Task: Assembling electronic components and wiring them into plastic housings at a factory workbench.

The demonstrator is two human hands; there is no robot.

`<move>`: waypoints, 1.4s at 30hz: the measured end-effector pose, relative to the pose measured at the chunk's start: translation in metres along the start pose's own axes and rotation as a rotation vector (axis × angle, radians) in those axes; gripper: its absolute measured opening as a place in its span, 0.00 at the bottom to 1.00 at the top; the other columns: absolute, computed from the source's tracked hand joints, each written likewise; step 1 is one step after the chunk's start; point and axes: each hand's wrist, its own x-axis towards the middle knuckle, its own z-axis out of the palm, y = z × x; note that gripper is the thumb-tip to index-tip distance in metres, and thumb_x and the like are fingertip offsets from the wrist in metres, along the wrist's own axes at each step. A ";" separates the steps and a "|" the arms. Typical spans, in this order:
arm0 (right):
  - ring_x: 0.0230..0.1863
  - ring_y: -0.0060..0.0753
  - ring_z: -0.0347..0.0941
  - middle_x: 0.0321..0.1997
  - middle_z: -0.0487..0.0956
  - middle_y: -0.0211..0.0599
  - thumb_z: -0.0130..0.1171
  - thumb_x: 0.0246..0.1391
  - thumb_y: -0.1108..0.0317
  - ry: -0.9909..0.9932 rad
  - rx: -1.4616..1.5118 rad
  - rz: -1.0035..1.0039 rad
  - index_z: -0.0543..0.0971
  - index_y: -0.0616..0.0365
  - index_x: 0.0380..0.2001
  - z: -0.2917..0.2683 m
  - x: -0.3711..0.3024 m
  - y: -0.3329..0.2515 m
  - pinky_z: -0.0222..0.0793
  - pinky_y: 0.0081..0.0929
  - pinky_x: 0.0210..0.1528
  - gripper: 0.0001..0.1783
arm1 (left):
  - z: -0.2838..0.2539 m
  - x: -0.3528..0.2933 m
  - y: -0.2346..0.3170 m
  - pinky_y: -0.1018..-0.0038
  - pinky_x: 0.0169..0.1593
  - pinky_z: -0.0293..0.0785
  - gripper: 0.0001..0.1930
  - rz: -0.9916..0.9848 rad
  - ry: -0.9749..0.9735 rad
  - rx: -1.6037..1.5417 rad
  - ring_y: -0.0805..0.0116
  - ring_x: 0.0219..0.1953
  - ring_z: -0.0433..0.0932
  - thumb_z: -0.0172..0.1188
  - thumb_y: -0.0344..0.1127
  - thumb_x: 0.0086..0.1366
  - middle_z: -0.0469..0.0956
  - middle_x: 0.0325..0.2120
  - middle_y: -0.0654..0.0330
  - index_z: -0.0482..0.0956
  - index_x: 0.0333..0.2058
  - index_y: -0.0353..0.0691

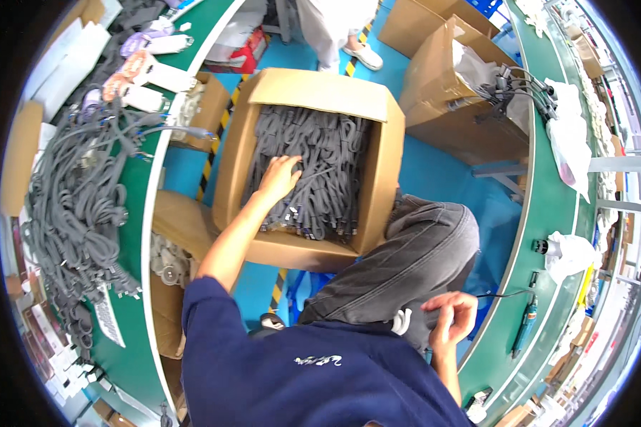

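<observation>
A cardboard box stands open in front of me, filled with many bundled dark grey braided cables. Over the left part of the bundles is my left hand, fingers spread and partly bent, with nothing seen in its grasp. Whether its fingertips touch the cables I cannot tell. My right hand hovers beside my right thigh, loosely curled, thumb and fingers apart and nothing visible between them. A white looped strip lies at my lap, left of that hand.
On the left green bench lies a heap of grey cables. The right green bench carries a teal screwdriver-like tool and white bags. More cardboard boxes stand at far right. Another person's legs are beyond the box.
</observation>
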 end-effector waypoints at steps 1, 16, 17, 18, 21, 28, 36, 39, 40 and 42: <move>0.22 0.32 0.71 0.22 0.72 0.42 0.49 0.61 0.72 0.001 0.004 0.000 0.62 0.61 0.36 -0.003 -0.009 -0.002 0.73 0.29 0.27 0.07 | 0.024 0.005 0.004 0.61 0.51 0.68 0.19 0.040 -0.146 0.091 0.52 0.48 0.70 0.64 0.32 0.54 0.73 0.41 0.52 0.75 0.46 0.39; 0.27 0.29 0.76 0.26 0.76 0.42 0.47 0.59 0.80 0.121 0.028 0.272 0.65 0.62 0.37 -0.030 -0.016 0.005 0.73 0.25 0.34 0.05 | 0.055 0.009 0.059 0.58 0.42 0.69 0.14 -0.053 -0.109 0.652 0.55 0.46 0.70 0.55 0.33 0.58 0.75 0.36 0.51 0.76 0.43 0.40; 0.27 0.29 0.76 0.26 0.77 0.42 0.47 0.58 0.80 0.113 0.039 0.267 0.65 0.62 0.38 -0.031 -0.018 0.008 0.73 0.24 0.34 0.05 | 0.066 0.013 0.073 0.61 0.44 0.65 0.15 -0.138 0.001 0.660 0.59 0.47 0.67 0.53 0.32 0.58 0.73 0.39 0.54 0.76 0.45 0.41; 0.27 0.29 0.76 0.26 0.77 0.42 0.47 0.58 0.80 0.105 0.048 0.262 0.65 0.62 0.38 -0.033 -0.022 0.013 0.73 0.24 0.34 0.05 | 0.075 0.013 0.087 0.61 0.44 0.65 0.16 -0.037 -0.043 0.579 0.58 0.46 0.68 0.52 0.32 0.59 0.72 0.41 0.54 0.75 0.47 0.43; 0.27 0.29 0.77 0.25 0.78 0.43 0.48 0.57 0.81 0.096 0.019 0.262 0.65 0.63 0.37 -0.032 -0.032 0.010 0.73 0.24 0.34 0.06 | 0.118 0.008 0.091 0.62 0.54 0.64 0.11 0.362 -0.191 0.400 0.54 0.55 0.65 0.53 0.31 0.56 0.71 0.46 0.51 0.80 0.37 0.41; 0.24 0.31 0.74 0.25 0.75 0.43 0.47 0.60 0.77 0.222 0.039 0.200 0.64 0.62 0.37 -0.047 -0.035 0.003 0.73 0.26 0.32 0.04 | 0.057 0.041 0.039 0.62 0.47 0.67 0.08 0.657 -0.266 0.464 0.62 0.42 0.71 0.59 0.34 0.56 0.74 0.28 0.60 0.76 0.36 0.44; 0.26 0.29 0.73 0.24 0.74 0.40 0.42 0.64 0.73 0.500 0.101 0.029 0.66 0.61 0.39 -0.073 0.026 0.005 0.73 0.28 0.32 0.04 | -0.086 0.018 0.206 0.87 0.20 0.52 0.11 -0.067 -0.438 -0.907 0.88 0.18 0.56 0.49 0.35 0.70 0.61 0.20 0.75 0.71 0.48 0.43; 0.31 0.26 0.71 0.28 0.73 0.38 0.41 0.65 0.72 0.633 0.268 -0.141 0.68 0.63 0.45 -0.085 0.065 -0.011 0.69 0.24 0.38 0.09 | -0.106 -0.013 0.308 0.86 0.26 0.56 0.11 0.003 -0.622 -0.943 0.86 0.21 0.58 0.51 0.37 0.70 0.62 0.21 0.75 0.75 0.44 0.39; 0.32 0.25 0.71 0.29 0.73 0.37 0.41 0.66 0.71 0.634 0.239 -0.185 0.71 0.64 0.42 -0.094 0.074 -0.020 0.69 0.23 0.38 0.10 | -0.102 -0.025 0.335 0.85 0.26 0.57 0.10 0.062 -0.652 -0.832 0.86 0.22 0.60 0.51 0.36 0.70 0.64 0.21 0.74 0.76 0.44 0.39; 0.32 0.24 0.71 0.29 0.73 0.36 0.42 0.67 0.68 0.602 0.254 -0.206 0.72 0.65 0.36 -0.118 0.082 -0.044 0.68 0.22 0.38 0.12 | -0.092 -0.043 0.373 0.84 0.25 0.61 0.10 0.149 -0.908 -0.998 0.84 0.22 0.64 0.48 0.33 0.70 0.70 0.21 0.69 0.74 0.45 0.36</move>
